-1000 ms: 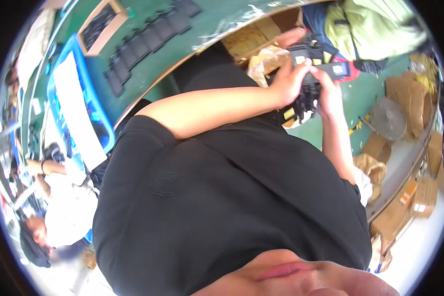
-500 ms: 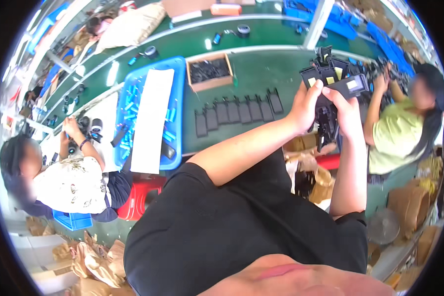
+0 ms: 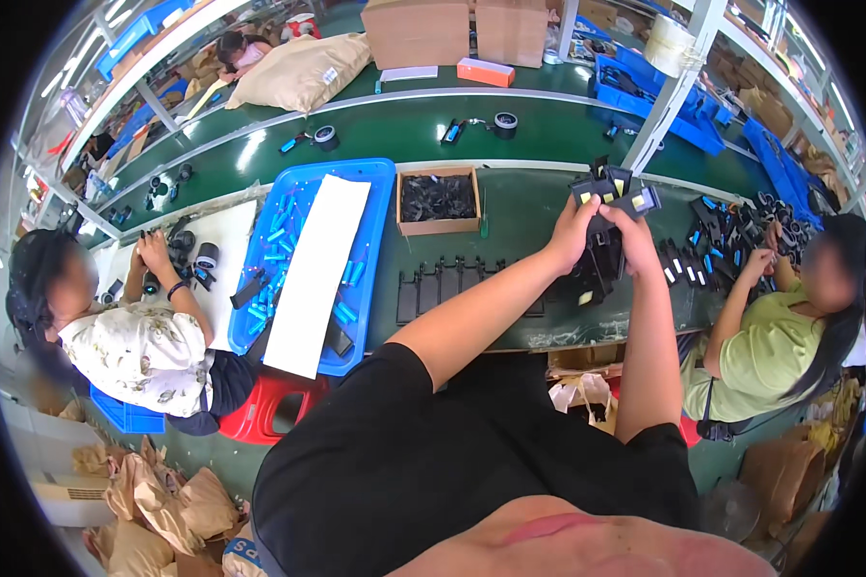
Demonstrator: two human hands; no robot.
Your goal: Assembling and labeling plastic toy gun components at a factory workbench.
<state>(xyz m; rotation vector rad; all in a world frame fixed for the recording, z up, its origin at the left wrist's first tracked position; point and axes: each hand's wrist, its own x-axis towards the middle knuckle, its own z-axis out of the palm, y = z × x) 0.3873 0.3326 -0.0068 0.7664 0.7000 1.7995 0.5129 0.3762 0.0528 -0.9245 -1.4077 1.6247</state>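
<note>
My left hand [image 3: 572,234] and my right hand [image 3: 632,238] are together over the right part of the green bench, both closed round a bunch of black plastic housings [image 3: 601,188]. Small pale yellow squares show on several of them, and the pieces point in different directions. More black pieces [image 3: 595,274] hang or lie just below my hands; whether I hold these too I cannot tell. Under my left forearm, a row of flat black housings [image 3: 443,282] lies side by side on the bench, partly hidden by the arm.
Left of the row stands a blue tray [image 3: 380,207] of blue cylindrical cells, a white strip [image 3: 318,279] across it. Behind the row is a cardboard box [image 3: 439,228] of small black parts. Co-workers sit on both sides; black and blue assemblies [image 3: 712,245] pile up at right.
The view has shifted, showing more of the far bench. My hands, still round the black housings, appear farther left, nearer the row. The right co-worker's hands have moved lower.
</note>
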